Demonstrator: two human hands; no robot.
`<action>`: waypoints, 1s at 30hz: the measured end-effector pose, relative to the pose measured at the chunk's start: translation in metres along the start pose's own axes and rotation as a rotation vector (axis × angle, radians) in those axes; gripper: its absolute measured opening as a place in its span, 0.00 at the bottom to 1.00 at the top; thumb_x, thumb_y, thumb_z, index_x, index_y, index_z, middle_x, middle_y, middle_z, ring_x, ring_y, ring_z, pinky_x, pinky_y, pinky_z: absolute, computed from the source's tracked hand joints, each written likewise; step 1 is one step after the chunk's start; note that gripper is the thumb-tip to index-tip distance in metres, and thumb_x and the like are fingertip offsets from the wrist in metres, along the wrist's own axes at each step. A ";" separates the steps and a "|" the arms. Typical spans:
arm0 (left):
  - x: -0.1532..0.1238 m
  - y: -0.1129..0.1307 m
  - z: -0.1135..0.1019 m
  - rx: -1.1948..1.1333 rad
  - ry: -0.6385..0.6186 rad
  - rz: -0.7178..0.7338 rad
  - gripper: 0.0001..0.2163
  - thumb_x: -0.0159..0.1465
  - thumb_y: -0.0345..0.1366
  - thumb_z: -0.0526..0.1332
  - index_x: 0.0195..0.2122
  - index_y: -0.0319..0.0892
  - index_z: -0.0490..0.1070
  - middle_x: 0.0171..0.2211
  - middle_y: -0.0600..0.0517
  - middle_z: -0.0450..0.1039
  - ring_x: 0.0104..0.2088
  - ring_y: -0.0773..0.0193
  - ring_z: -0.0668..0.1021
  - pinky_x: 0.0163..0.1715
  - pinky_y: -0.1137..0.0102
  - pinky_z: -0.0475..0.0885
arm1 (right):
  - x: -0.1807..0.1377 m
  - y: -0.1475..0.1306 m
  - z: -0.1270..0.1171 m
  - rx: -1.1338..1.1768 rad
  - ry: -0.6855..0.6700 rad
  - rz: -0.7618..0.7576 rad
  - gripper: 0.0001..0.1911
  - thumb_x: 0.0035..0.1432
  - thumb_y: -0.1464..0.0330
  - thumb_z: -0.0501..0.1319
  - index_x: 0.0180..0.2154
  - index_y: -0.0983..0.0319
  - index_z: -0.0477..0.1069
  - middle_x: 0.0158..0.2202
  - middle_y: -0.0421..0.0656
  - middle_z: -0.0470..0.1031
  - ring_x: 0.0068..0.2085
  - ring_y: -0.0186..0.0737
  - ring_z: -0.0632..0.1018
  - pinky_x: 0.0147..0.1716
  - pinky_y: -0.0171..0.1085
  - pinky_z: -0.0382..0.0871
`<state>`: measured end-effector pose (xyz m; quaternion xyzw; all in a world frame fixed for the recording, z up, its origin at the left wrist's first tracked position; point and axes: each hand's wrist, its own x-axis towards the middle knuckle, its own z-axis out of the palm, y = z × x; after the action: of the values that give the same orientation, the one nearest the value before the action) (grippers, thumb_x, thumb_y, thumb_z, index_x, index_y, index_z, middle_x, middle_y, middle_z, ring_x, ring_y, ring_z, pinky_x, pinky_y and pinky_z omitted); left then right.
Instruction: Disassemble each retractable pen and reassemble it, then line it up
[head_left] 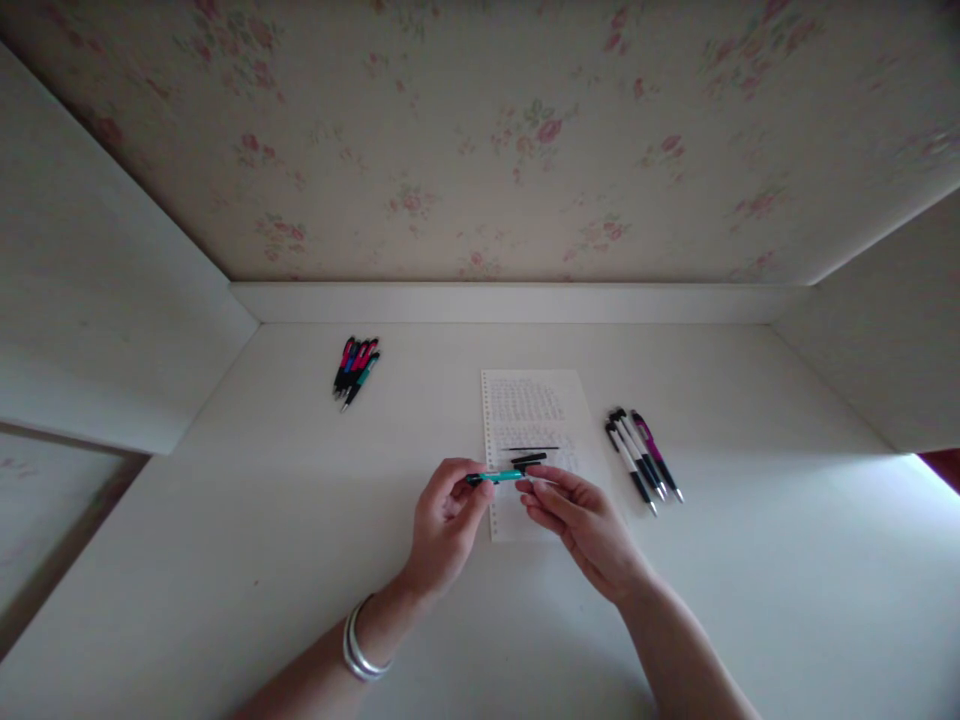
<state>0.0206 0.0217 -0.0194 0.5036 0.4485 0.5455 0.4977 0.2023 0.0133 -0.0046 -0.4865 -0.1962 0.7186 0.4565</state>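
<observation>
- Beneath both hands, a broad flat white desk top (225, 590).
- Behind it, pale wallpaper (457, 130) with pink roses.
- Near the middle of the desk, a white sheet of paper (525, 398), handwritten, with holes down its left edge.
- Over the sheet's lower left, the left hand (444, 530), thumb and fingertips pinching one end of a slim teal pen barrel.
- Opposite, the right hand (581, 518), thumb and forefinger close together at the barrel's other end, remaining fingers loosely bent; cannot tell whether gripping.
- To the right, white-and-black pens (624, 455) beside one purple-and-black pen (654, 451).
- Farther left, a cluster of pink, blue and teal pens with black grips (357, 368).
- Around the left wrist, silver bangles (357, 645).
- Between the hands, above the sheet, that slim teal pen barrel (502, 476), nearly level.
- Just beyond, short black pieces (529, 459) and a thin dark rod (531, 449).
</observation>
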 end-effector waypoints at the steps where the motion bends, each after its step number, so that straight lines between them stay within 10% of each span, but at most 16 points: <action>1: 0.002 -0.001 -0.001 0.021 0.017 0.027 0.06 0.64 0.35 0.64 0.42 0.44 0.71 0.37 0.52 0.71 0.36 0.67 0.75 0.36 0.75 0.72 | 0.001 -0.001 -0.003 -0.042 0.026 -0.056 0.18 0.47 0.61 0.74 0.39 0.61 0.77 0.39 0.45 0.83 0.37 0.34 0.82 0.41 0.33 0.76; 11: 0.025 -0.011 -0.024 0.739 0.068 0.276 0.03 0.63 0.30 0.61 0.37 0.43 0.72 0.35 0.50 0.76 0.38 0.59 0.77 0.42 0.64 0.71 | 0.028 -0.014 -0.047 -1.204 0.480 -0.829 0.14 0.62 0.58 0.59 0.37 0.58 0.81 0.41 0.46 0.80 0.39 0.46 0.79 0.40 0.42 0.71; 30: 0.027 -0.013 -0.024 1.055 -0.005 0.214 0.08 0.60 0.29 0.63 0.40 0.43 0.70 0.37 0.50 0.76 0.39 0.54 0.75 0.42 0.61 0.67 | 0.034 -0.005 -0.060 -1.442 0.498 -0.868 0.14 0.63 0.62 0.58 0.41 0.58 0.81 0.40 0.46 0.79 0.40 0.45 0.78 0.42 0.42 0.70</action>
<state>-0.0017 0.0504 -0.0318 0.7294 0.6066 0.2926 0.1200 0.2532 0.0344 -0.0453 -0.6815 -0.6650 0.0555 0.3002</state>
